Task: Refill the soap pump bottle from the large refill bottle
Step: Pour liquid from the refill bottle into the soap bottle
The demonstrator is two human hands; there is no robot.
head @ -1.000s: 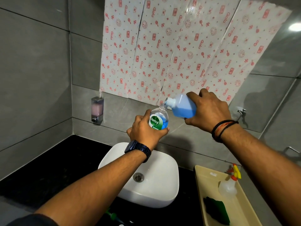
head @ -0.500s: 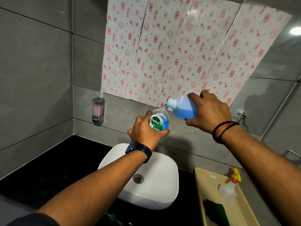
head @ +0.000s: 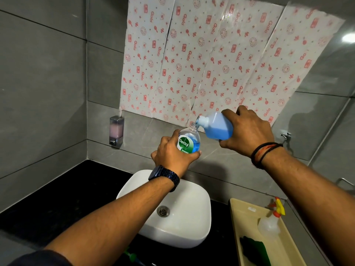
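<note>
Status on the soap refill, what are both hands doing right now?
Left hand grips the soap bottle, neck open. Right hand holds the refill bottle tipped, spout at that neck. Blue soap partway up. Nothing in the way.

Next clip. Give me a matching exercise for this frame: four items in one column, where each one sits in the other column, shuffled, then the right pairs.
Things
1. refill bottle
2. Dettol bottle
3. spray bottle
4. wall dispenser

Places
A. mounted left of the sink
B. gripped in the right hand, tipped over to pour
C. in the beige tray
D. gripped in the left hand, neck up

Pairs: 1-B, 2-D, 3-C, 4-A
</note>
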